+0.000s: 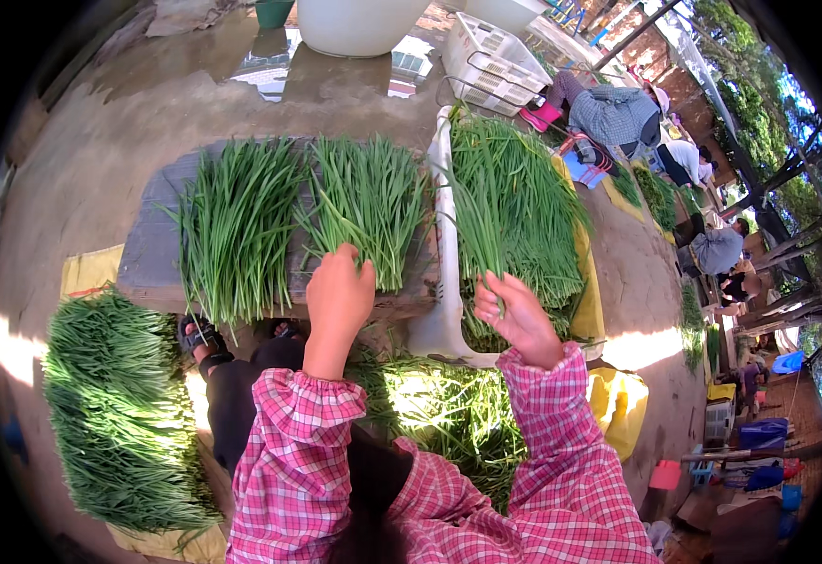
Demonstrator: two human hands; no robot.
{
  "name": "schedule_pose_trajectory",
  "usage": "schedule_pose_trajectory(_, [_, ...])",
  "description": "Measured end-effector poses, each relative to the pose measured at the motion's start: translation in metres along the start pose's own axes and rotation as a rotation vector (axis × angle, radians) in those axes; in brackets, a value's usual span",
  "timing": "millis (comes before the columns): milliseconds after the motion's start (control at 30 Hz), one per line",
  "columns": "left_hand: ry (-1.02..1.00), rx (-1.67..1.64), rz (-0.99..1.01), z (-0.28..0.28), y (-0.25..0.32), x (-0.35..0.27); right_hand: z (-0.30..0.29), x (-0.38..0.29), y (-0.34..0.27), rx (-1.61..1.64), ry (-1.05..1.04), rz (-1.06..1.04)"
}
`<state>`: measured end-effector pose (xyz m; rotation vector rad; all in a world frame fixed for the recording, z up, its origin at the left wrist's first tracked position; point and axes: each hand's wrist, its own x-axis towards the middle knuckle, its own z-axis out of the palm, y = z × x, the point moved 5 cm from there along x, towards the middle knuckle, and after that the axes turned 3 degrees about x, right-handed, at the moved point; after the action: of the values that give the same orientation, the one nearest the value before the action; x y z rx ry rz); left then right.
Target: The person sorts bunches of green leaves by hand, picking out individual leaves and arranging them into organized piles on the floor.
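Observation:
Garlic chives lie in two bundles on a low dark-topped wooden bench before me, a left bundle (238, 225) and a right bundle (372, 197). My left hand (340, 289) is at the near side of the right bundle, back of the hand upward. Its fingertips are hidden among or behind the leaves, so whether they grip any is unclear. My right hand (517, 310) holds a small bunch of chives (481, 218) by the stem ends, leaves pointing away. This bunch is above a white plastic crate (446, 211) filled with more chives (524, 190).
A large chive stack (118, 416) lies on the ground at left. Loose leaves (453, 409) spread below the crate, beside a yellow sack (619, 409). Beyond stand a white tub (361, 25) on wet ground and a white basket (492, 67). Several people sit at right.

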<state>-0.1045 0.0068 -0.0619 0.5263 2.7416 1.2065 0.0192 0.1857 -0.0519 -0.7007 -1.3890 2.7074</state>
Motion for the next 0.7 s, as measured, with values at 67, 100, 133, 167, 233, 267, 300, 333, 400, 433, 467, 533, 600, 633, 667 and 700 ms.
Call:
schedule_pose_trajectory(67, [-0.161,-0.136,-0.037,0.006,0.001,0.002,0.010,-0.032,0.005,0.084,-0.076,-0.067])
schedule_pose_trajectory(100, [-0.266,-0.302,-0.049,0.012,0.003,0.000,0.012,-0.044,0.009,0.057,-0.126,-0.107])
schedule_pose_trajectory(133, [-0.375,-0.466,-0.062,0.021,0.005,-0.001,0.018,-0.055,0.013,0.047,-0.171,-0.149])
schedule_pose_trajectory(167, [-0.483,-0.630,-0.075,0.027,0.010,-0.004,0.024,-0.063,0.017,0.035,-0.216,-0.190])
schedule_pose_trajectory(233, [-0.745,-0.818,0.007,0.030,0.037,-0.021,0.027,-0.074,0.027,0.001,-0.258,-0.247])
schedule_pose_trajectory(267, [-0.860,-0.907,0.046,0.032,0.049,-0.031,0.029,-0.077,0.031,-0.015,-0.282,-0.280])
schedule_pose_trajectory(300, [-0.975,-0.994,0.085,0.032,0.058,-0.040,0.030,-0.079,0.036,-0.023,-0.285,-0.282])
schedule_pose_trajectory(333, [-1.024,-1.044,0.133,0.029,0.064,-0.048,0.031,-0.079,0.042,-0.032,-0.289,-0.284])
schedule_pose_trajectory(400, [-1.108,-1.127,0.217,0.020,0.071,-0.061,0.033,-0.074,0.055,-0.068,-0.284,-0.299])
schedule_pose_trajectory(433, [-1.154,-1.139,0.230,0.016,0.076,-0.064,0.035,-0.075,0.057,-0.060,-0.276,-0.290])
schedule_pose_trajectory(467, [-1.200,-1.151,0.242,0.012,0.080,-0.066,0.037,-0.075,0.059,-0.051,-0.268,-0.280])
schedule_pose_trajectory(533, [-1.245,-1.227,0.268,0.017,0.080,-0.069,0.041,-0.076,0.065,-0.027,-0.269,-0.265])
schedule_pose_trajectory(600, [-1.207,-1.224,0.247,0.017,0.079,-0.067,0.038,-0.076,0.071,-0.096,-0.285,-0.264])
schedule_pose_trajectory(633, [-1.185,-1.221,0.237,0.016,0.079,-0.066,0.035,-0.075,0.076,-0.130,-0.295,-0.263])
schedule_pose_trajectory(667, [-1.164,-1.254,0.233,0.016,0.078,-0.065,0.029,-0.073,0.083,-0.091,-0.327,-0.274])
schedule_pose_trajectory(700, [-1.143,-1.292,0.226,0.017,0.075,-0.063,0.029,-0.073,0.085,-0.111,-0.309,-0.258])
